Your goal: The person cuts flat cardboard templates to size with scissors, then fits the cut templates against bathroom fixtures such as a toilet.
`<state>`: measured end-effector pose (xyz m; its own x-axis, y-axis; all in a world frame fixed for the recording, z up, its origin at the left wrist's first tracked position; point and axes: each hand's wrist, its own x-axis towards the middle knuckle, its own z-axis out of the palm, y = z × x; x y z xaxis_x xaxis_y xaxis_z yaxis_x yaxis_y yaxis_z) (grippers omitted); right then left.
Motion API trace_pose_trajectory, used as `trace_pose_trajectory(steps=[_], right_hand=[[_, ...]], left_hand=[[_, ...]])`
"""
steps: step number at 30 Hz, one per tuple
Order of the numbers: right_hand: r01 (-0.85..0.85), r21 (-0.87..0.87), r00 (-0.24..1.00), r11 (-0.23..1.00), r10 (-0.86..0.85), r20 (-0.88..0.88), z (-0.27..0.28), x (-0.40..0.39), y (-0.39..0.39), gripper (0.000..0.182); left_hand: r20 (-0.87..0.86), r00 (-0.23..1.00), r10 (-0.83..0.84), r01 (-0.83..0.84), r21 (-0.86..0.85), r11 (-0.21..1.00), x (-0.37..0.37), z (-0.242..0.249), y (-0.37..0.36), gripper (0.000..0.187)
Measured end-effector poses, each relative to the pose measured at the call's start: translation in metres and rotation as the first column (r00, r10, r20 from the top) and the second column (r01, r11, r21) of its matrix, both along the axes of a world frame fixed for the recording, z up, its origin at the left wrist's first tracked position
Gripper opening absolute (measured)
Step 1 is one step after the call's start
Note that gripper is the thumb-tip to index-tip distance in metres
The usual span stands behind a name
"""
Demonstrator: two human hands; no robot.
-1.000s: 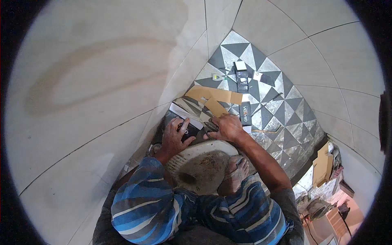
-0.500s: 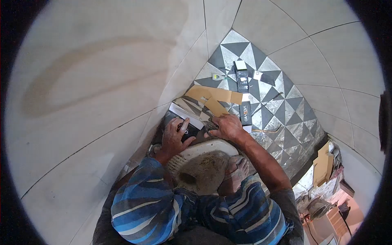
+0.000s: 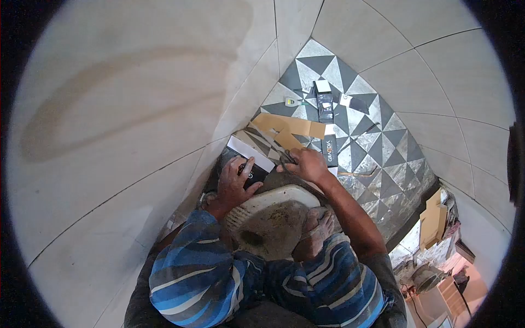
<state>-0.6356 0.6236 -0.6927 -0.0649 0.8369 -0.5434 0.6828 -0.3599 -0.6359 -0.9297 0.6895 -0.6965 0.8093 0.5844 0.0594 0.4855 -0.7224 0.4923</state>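
Note:
My left hand point(image 3: 236, 180) lies spread over a black box point(image 3: 257, 174) with a white flap or side point(image 3: 249, 153), beside the left wall. Its fingers are apart and press on the box. My right hand point(image 3: 307, 165) is closed around the dark looped handles of what look like scissors point(image 3: 286, 157), just right of the box. The blades are hard to make out. Beyond my right hand lies brown cardboard point(image 3: 292, 126), cut or folded into strips. A black box marked GRANDIA point(image 3: 328, 150) stands right of that hand.
A dirty squat toilet pan point(image 3: 273, 218) lies below my hands, with a bare foot point(image 3: 316, 227) on its right. Farther off on the patterned floor point(image 3: 383, 147) are another black box point(image 3: 324, 106) and a small light-coloured tool point(image 3: 292, 102). Tiled walls point(image 3: 136, 136) rise at both sides.
My right hand has turned and shifted slightly right and up with the scissors, whose handles now show more clearly, away from the box. My left hand stays on the box.

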Motion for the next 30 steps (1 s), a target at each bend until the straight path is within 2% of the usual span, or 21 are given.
trace_pose_trajectory(steps=[4,6,9,13,14,16,18,21,26,30], right_hand=[[0.085,0.03,0.995,0.996,-0.087,0.055,0.005,-0.005,-0.013,0.071],[0.029,0.038,0.999,0.999,-0.03,0.02,0.001,-0.001,-0.018,0.084],[-0.064,-0.054,0.997,0.997,0.066,0.048,0.008,0.001,-0.017,0.086],[-0.102,-0.041,0.993,0.994,0.104,0.051,0.013,-0.001,-0.012,0.089],[-0.067,-0.058,0.996,0.996,0.07,0.047,0.011,-0.002,-0.012,0.089],[-0.033,-0.075,0.998,0.997,0.036,0.046,0.007,-0.001,-0.01,0.09],[0.06,-0.172,0.998,0.983,-0.053,0.046,0.003,0.001,-0.009,0.093],[0.108,-0.221,0.994,0.969,-0.111,0.001,-0.006,0.009,-0.015,0.096],[0.068,-0.247,0.997,0.967,-0.072,-0.01,-0.019,0.014,-0.03,0.097],[0.058,-0.295,0.994,0.954,-0.082,-0.069,0.001,0.015,-0.023,0.098]], left_hand=[[-0.006,1.0,0.004,-0.004,0.001,1.0,0.0,-0.001,0.0,0.086],[-0.014,1.0,0.002,-0.002,0.017,1.0,-0.001,-0.004,0.0,0.085],[0.0,1.0,0.001,-0.001,0.028,1.0,-0.002,-0.008,0.0,0.086],[-0.202,0.979,-0.039,0.047,0.033,0.998,0.006,0.006,0.002,0.075],[-0.266,0.962,-0.061,0.066,0.009,0.998,0.009,0.009,0.003,0.072],[-0.273,0.959,-0.073,0.084,0.029,0.996,0.014,0.01,0.001,0.071],[-0.28,0.956,-0.084,0.101,0.049,0.994,0.016,0.009,0.0,0.07],[-0.248,0.966,-0.079,0.106,0.098,0.99,0.018,0.008,-0.002,0.072],[-0.253,0.964,-0.083,0.115,0.116,0.987,0.023,0.011,-0.006,0.082],[-0.268,0.96,-0.085,0.119,0.113,0.986,0.025,0.013,-0.006,0.087]])
